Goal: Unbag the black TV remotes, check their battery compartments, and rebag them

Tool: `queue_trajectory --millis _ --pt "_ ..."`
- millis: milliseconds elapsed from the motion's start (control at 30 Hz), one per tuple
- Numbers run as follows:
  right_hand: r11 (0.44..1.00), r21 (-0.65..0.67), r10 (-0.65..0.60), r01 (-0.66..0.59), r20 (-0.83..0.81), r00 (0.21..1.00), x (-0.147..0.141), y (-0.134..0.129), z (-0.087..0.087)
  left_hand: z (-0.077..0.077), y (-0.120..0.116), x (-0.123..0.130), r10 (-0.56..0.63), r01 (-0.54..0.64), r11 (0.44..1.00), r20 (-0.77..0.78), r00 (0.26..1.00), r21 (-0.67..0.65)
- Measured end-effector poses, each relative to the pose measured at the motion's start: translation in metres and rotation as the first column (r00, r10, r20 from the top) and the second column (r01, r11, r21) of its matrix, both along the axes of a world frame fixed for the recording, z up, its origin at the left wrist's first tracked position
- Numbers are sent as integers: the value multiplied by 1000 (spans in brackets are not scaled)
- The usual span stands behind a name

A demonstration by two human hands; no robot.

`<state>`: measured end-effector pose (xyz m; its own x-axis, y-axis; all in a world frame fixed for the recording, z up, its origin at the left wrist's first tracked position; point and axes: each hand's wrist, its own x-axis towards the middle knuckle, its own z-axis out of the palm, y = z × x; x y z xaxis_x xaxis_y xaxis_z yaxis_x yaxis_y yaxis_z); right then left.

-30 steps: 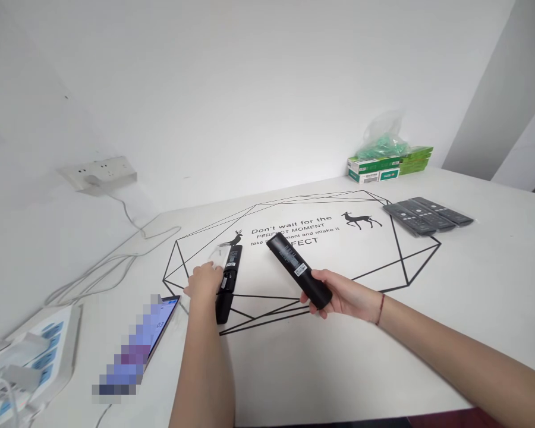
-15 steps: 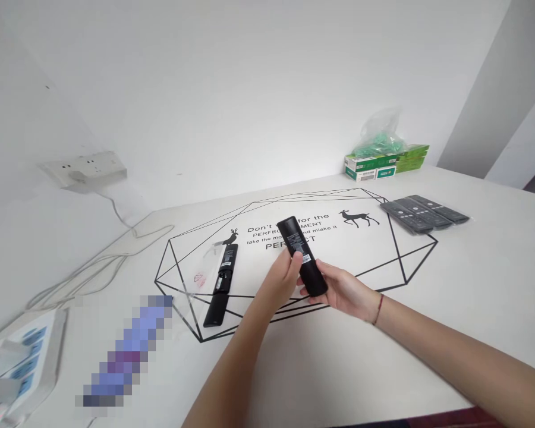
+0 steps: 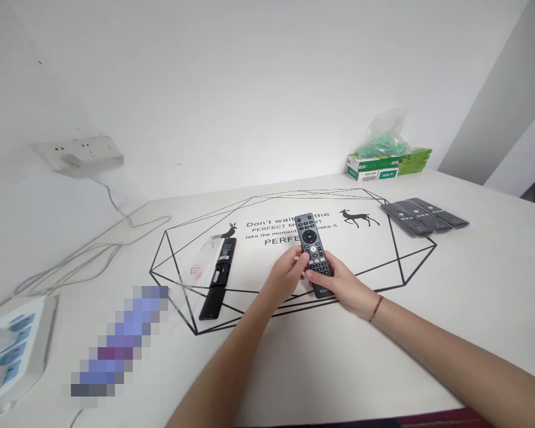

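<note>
Both my hands grip a dark remote control (image 3: 310, 238), its button side facing up toward me. My left hand (image 3: 286, 274) is closed on its left edge, with the thumb by the buttons. Around the lower right part wraps my right hand (image 3: 343, 285), its thumb lying across the front. To the left, a second remote control (image 3: 225, 255) lies face down on the table with its battery compartment (image 3: 220, 276) uncovered. Its black cover (image 3: 212, 304) is just below it, and a clear plastic bag (image 3: 196, 276) lies beside it.
Several wrapped remotes (image 3: 423, 217) lie at the right. Green and white boxes (image 3: 372, 166) with a plastic bag (image 3: 383, 139) on top stand by the wall. At the left are a power strip (image 3: 22, 356), cables (image 3: 89, 258), a wall socket (image 3: 82, 154) and a blurred-out object (image 3: 120, 342).
The remote in my hands has been turned over: its labelled back showed before, and now its buttons face me. My right thumb has come onto the front. The view has shifted slightly.
</note>
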<state>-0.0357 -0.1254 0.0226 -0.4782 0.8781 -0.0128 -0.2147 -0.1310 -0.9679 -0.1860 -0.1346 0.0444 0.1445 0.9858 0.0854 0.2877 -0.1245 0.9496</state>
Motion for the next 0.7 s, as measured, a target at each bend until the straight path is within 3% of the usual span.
queue_trajectory --millis 200,433,700 --pt "997 -35 74 -76 -58 996 1 -1 2 -1 2 -1 57 -56 998 9 998 -9" --pt "959 -179 207 -220 -92 974 4 -2 3 0 1 -2 90 -89 993 -18 996 73" --pt "952 -167 234 -258 -151 961 4 -3 4 1 -1 -3 91 -82 985 -51 995 155"
